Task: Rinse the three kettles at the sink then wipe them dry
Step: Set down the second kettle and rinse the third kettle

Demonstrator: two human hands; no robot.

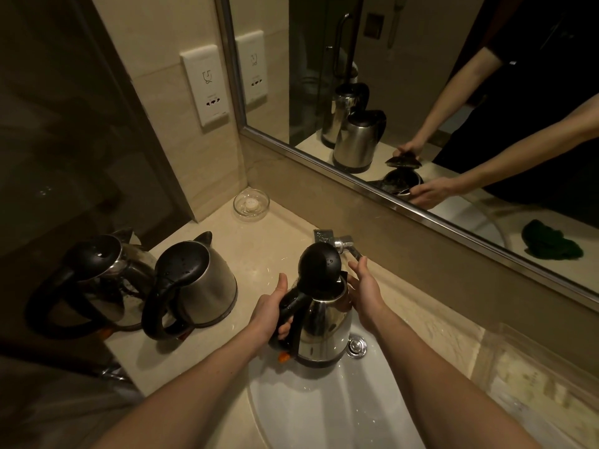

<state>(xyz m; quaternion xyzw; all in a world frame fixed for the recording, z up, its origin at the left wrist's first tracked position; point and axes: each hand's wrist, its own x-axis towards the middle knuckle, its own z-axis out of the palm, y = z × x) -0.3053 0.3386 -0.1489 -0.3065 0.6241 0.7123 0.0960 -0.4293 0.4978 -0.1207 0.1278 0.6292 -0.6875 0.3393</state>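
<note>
Over the sink (324, 409), open-lidded kettle (324, 328) between both hands (269, 311).

Pale marble worktop (259, 254) running along a framed wall mirror (356, 76). Small clear glass dish (251, 204) in the back corner of it, something small and white inside, just below the mirror frame. White socket plate (205, 87) on the tiled wall above that corner, doubled in the glass. Dark glass panel (64, 124) at far left. Green cloth (551, 243) bunched on the worktop, visible only as a reflection at the right.
</note>
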